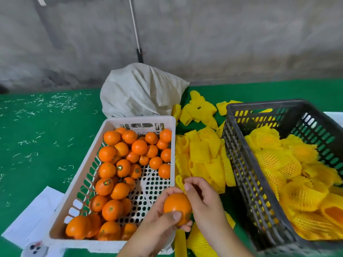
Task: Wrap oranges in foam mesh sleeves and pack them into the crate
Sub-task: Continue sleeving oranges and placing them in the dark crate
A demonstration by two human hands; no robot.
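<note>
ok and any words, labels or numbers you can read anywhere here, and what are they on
No text here can be read.
Stickers on some oranges in the white crate, for example one and another: too small and blurred to read.
White paper under the crate: no legible print.
Grey sack, dark crate, foam sleeves: no markings visible.
Orange held in the left hand and right hand: no sticker visible.
</note>
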